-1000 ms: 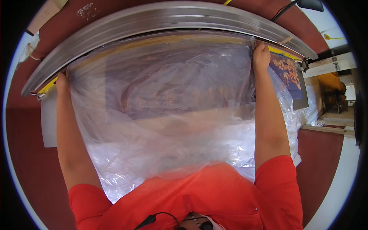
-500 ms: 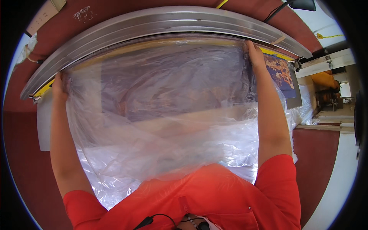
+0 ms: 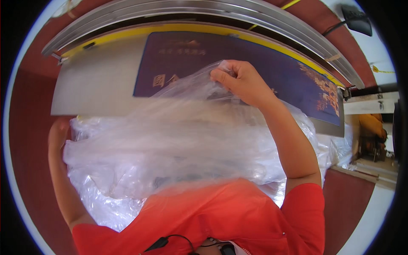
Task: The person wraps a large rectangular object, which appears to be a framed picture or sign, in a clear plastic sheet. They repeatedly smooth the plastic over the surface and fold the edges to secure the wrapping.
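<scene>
My right hand (image 3: 242,80) is closed in a pinch on the gathered corner of a clear plastic sheet (image 3: 178,136), raised over the middle of a dark blue printed mat (image 3: 263,70). From that grip the sheet slants down toward my body, crumpled and see-through. The mat has a blue edge and an orange-gold leafy pattern at its right end. Beside the sheet's left edge is my left hand (image 3: 58,127), smeared by motion; whether its fingers hold anything cannot be made out. Under the mat lies a flat pale grey board (image 3: 97,76).
A yellow strip (image 3: 123,35) runs along the board's far edge, with a long curved-looking silver metal beam (image 3: 191,7) behind it. More crumpled clear plastic (image 3: 106,212) hangs below the near edge. A black lamp-like fixture (image 3: 357,21) stands at far right, above a white ledge (image 3: 369,103).
The plastic has come off the mat's far side toward me, uncovering mat and board. My right hand moved left and nearer with it; my left hand dropped nearer, away from the beam.
</scene>
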Demonstrator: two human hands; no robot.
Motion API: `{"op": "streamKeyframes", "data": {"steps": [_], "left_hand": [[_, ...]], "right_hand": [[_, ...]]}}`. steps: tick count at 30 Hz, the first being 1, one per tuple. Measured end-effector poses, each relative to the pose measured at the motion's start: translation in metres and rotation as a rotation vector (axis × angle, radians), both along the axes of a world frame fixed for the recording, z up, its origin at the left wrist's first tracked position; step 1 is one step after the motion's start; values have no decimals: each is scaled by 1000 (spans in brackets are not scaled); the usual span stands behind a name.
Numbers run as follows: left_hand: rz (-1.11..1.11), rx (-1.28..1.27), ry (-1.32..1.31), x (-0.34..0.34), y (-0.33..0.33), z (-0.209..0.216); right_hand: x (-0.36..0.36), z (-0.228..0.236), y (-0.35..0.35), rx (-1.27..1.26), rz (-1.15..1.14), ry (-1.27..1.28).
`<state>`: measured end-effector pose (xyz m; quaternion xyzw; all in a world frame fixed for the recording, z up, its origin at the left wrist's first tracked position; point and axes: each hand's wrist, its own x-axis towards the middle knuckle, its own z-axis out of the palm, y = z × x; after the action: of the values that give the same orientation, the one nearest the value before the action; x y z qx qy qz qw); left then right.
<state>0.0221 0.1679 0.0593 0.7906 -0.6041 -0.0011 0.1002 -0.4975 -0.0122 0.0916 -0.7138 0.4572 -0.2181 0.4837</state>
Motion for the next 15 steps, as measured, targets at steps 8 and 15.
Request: {"op": "streamKeyframes", "data": {"steps": [8,15], "left_hand": [[-753,-165,661,-348,-116,42],[-529,89,1253,-387,-85,56]], "right_hand": [[4,26,60,-435,57,366],[-50,36,94,-41,-60,-63]]}}
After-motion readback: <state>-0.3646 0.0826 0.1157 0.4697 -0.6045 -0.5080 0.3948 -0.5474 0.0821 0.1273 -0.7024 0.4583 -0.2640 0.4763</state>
